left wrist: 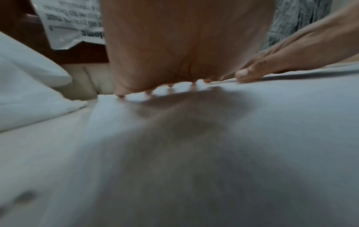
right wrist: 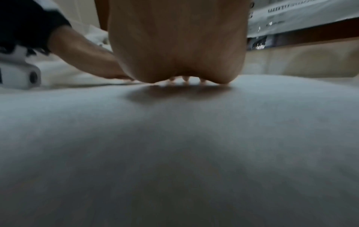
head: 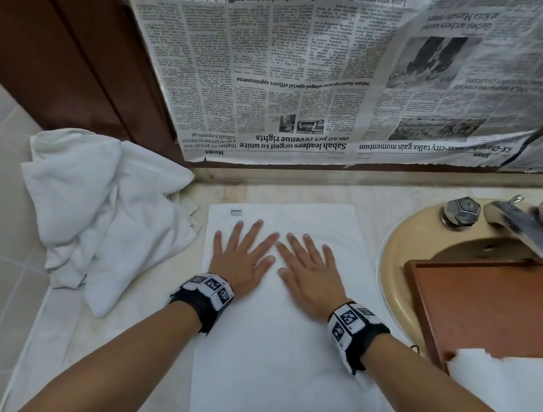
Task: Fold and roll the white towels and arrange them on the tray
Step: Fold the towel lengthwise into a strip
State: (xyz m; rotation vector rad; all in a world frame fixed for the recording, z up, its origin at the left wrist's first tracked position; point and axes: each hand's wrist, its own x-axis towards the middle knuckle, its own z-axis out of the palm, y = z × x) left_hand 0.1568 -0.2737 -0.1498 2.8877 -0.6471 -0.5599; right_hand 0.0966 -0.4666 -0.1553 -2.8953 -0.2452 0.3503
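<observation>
Fingers [head: 252, 234] of both hands lie spread, apparently pressing flat on the folded white towel [head: 277, 362].

The newspaper [head: 315, 73] hung upside down behind the tabletop carries readable headlines: "Sabah leaders urged to unite on 40 pct revenue rights", "Debate heats up over alleged special officers appointments", "Ewon outlines long-term traffic solutions for KK and beyond", "Look into issues affecting rural communities in interior" and "Home". The small tag [head: 235, 212] on the flat white towel [head: 277, 362] is too small to read.
</observation>
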